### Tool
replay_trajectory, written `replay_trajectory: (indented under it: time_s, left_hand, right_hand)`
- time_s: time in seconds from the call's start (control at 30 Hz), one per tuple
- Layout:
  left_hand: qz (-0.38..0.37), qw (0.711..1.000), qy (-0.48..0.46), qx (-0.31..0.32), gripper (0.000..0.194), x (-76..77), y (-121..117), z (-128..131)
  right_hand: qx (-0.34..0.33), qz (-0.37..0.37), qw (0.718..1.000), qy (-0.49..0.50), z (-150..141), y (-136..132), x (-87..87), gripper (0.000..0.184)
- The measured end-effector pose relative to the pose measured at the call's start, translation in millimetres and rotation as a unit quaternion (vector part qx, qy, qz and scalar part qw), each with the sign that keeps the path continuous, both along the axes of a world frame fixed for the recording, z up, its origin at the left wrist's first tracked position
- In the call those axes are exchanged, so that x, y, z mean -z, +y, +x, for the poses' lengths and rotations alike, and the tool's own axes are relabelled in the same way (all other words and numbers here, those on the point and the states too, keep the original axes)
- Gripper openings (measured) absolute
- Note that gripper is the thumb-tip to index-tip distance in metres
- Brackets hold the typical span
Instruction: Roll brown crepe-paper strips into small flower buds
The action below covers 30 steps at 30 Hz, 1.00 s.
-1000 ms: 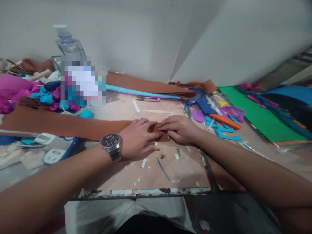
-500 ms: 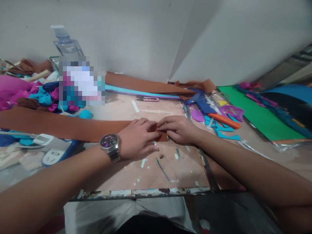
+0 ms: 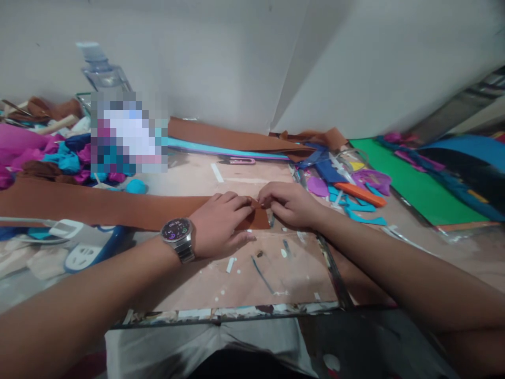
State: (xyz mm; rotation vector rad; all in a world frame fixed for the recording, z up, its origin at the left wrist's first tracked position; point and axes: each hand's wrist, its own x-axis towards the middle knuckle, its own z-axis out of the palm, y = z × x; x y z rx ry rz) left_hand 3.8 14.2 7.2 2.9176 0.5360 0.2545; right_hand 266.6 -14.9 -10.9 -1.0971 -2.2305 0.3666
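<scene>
The left hand (image 3: 216,223) is spread over a brown strip (image 3: 98,206), back from the desk's front edge (image 3: 197,315). The right hand (image 3: 290,205) pinches the strip's end.

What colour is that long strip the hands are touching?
The long strip is brown, best seen in the head view.

The head camera looks down on both hands (image 3: 221,223).

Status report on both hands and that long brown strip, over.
Left hand spread on long, brown, fabric-like strip. Right hand at strip's right end, grip unclear. Thin white cable along strip's near edge, far left.
</scene>
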Motion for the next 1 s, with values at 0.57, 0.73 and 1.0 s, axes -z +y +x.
replay_trajectory:
  time_s: [0.57,0.73,1.0]
  left_hand:
    - [0.009,1.000,-0.014,-0.001,0.057,4.3,-0.4,0.1]
    - [0.016,1.000,0.009,-0.003,0.059,3.2,-0.9,0.2]
    - [0.011,1.000,0.000,-0.008,0.063,2.7,-0.2,1.2]
  right_hand:
    - [-0.036,0.054,0.997,-0.032,2.3,4.0,6.0,0.033]
    - [-0.036,0.035,0.998,-0.039,2.0,3.5,5.2,0.037]
    - [-0.009,0.034,0.998,-0.061,6.1,4.7,3.5,0.040]
